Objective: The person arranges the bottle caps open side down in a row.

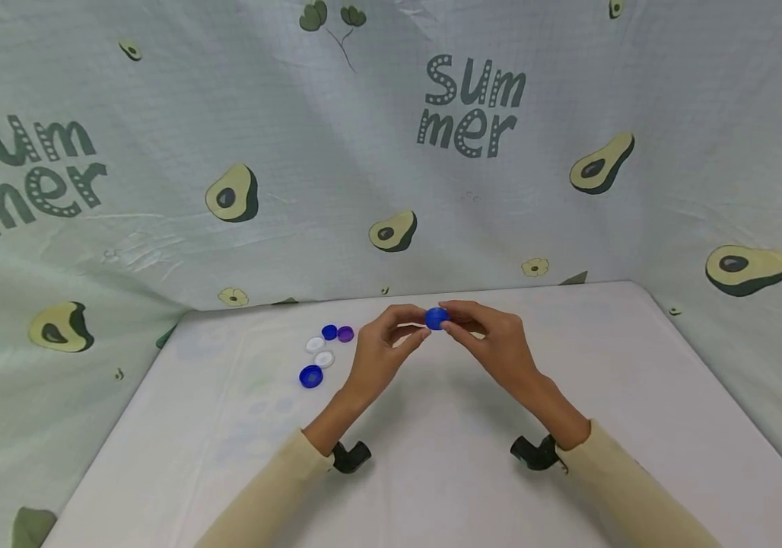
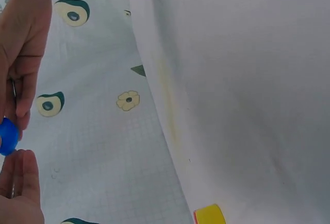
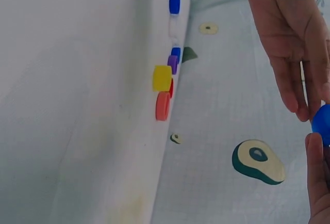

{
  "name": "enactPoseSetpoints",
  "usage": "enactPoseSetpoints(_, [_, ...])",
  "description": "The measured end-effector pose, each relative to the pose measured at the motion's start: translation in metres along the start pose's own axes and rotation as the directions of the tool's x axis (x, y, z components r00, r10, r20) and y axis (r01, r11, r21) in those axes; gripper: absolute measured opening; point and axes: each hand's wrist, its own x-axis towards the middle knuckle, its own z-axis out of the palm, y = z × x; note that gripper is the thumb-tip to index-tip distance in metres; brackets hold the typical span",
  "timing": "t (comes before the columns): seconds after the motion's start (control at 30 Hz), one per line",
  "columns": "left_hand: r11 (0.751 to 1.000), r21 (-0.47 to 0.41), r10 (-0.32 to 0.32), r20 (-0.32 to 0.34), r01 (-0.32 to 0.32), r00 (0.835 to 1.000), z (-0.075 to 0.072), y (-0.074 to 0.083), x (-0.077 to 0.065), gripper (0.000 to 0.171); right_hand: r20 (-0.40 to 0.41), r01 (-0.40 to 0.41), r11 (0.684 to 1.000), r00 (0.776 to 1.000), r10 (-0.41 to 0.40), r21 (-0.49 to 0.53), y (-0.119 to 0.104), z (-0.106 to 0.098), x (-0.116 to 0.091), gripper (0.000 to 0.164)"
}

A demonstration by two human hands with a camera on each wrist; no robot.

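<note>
A round blue bottle cap (image 1: 436,318) is held up over the far part of the table, between both hands. My left hand (image 1: 386,342) pinches its left edge with thumb and fingertips. On the other side, the thumb and fingers of my right hand (image 1: 497,339) grip the right edge. In the left wrist view the blue cap (image 2: 8,137) shows at the left border, with fingers above and below it. The right wrist view has the same cap (image 3: 322,123) partly cut off at its right border.
Left of the hands lie a larger blue cap (image 1: 311,376), a white cap (image 1: 324,358), another white cap (image 1: 315,345), a small blue cap (image 1: 329,332) and a purple cap (image 1: 345,334). A yellow cap (image 3: 162,78) and an orange-red cap (image 3: 162,106) stand near the patterned curtain (image 1: 336,152).
</note>
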Motion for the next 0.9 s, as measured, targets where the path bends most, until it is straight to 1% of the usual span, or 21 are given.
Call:
enactPoseSetpoints(0.07, [0.999, 0.007, 0.044, 0.001, -0.044, 0.999, 0.000, -0.001, 0.001, 0.023, 0.005, -0.028, 0.999, 1.000, 0.028, 0.032, 0.000, 0.000, 0.000, 0.036])
enactPoseSetpoints(0.1, [0.998, 0.006, 0.056, -0.002, -0.056, 0.998, 0.001, -0.002, 0.001, 0.023, 0.010, -0.040, 0.998, 0.999, 0.039, 0.047, 0.000, 0.000, 0.000, 0.036])
enactPoseSetpoints(0.17, [0.998, 0.001, 0.068, -0.006, -0.068, 0.998, 0.002, -0.003, 0.002, 0.021, 0.022, -0.046, 0.996, 0.999, 0.045, 0.070, 0.001, -0.001, 0.000, 0.037])
enactPoseSetpoints(0.23, [0.998, -0.003, 0.063, -0.008, -0.063, 0.998, 0.002, -0.003, 0.002, 0.021, 0.050, -0.056, 0.995, 0.997, 0.051, 0.084, 0.001, -0.003, 0.000, 0.041])
enactPoseSetpoints(0.3, [0.998, 0.000, 0.055, -0.008, -0.055, 0.998, 0.002, -0.003, 0.002, 0.022, 0.074, -0.063, 0.994, 0.996, 0.057, 0.088, 0.002, -0.005, 0.000, 0.046])
enactPoseSetpoints(0.4, [0.998, 0.017, 0.067, -0.002, -0.066, 0.998, 0.002, -0.001, 0.003, 0.026, 0.100, -0.075, 0.995, 0.993, 0.067, 0.072, 0.003, -0.007, 0.000, 0.050])
enactPoseSetpoints(0.57, [0.989, 0.086, 0.114, 0.037, -0.117, 0.993, 0.001, 0.001, 0.006, 0.037, 0.089, -0.069, 0.997, 0.994, 0.066, 0.039, 0.007, -0.007, 0.001, 0.046])
enactPoseSetpoints(0.63, [0.988, 0.102, 0.110, 0.061, -0.116, 0.992, 0.001, 0.000, 0.008, 0.038, 0.090, -0.066, 0.997, 0.994, 0.061, 0.046, 0.008, -0.006, 0.000, 0.045])
enactPoseSetpoints(0.77, [0.992, 0.075, 0.088, 0.114, -0.097, 0.990, 0.000, -0.004, 0.008, 0.037, 0.101, -0.050, 0.996, 0.994, 0.042, 0.074, 0.011, -0.005, 0.000, 0.044])
enactPoseSetpoints(0.9, [0.995, 0.059, 0.074, 0.133, -0.083, 0.988, -0.002, -0.010, 0.008, 0.037, 0.108, -0.051, 0.995, 0.993, 0.042, 0.084, 0.015, -0.002, 0.001, 0.043])
